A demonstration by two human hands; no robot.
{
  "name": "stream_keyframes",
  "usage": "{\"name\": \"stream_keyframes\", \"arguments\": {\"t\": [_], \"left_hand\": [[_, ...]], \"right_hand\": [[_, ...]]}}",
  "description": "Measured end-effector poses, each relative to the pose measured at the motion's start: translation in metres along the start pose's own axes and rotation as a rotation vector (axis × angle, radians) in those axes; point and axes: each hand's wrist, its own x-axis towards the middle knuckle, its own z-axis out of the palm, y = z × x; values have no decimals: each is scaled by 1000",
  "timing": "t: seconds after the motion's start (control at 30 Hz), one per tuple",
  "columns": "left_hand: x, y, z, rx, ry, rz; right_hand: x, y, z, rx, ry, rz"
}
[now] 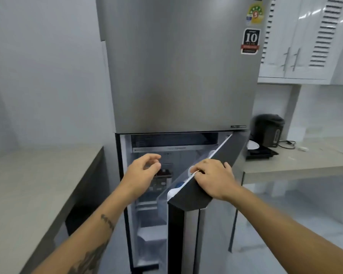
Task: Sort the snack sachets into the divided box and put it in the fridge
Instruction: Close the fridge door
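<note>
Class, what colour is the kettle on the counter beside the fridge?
Black; the kettle shows best in the head view.

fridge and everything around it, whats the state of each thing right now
lower fridge door: partly open, top edge held by the right hand
upper fridge door: closed
right hand: fingers curled over the door's top edge
left hand: empty, fingers loosely curled, in front of the open compartment
box on fridge shelf: inside, contents too blurred to tell
wall cabinet doors: closed
</note>
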Motion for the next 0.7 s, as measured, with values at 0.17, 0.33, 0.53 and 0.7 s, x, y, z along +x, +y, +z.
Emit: {"name": "stream_keyframes", "arguments": {"t": [0.17,0.33,0.53,0.7], "left_hand": [[-22,-14,-32,-60,68,-68],[-21,-29,-33,43,147,-75],[21,-52,-45,208,328,-169],[77,-80,-47,242,501,-267]], "right_hand": [[44,-35,29,71,111,-17],[82,-41,55,250,128,-187],[130,-25,69,5,49,-545],[168,-9,110,-137,167,-654]]}}
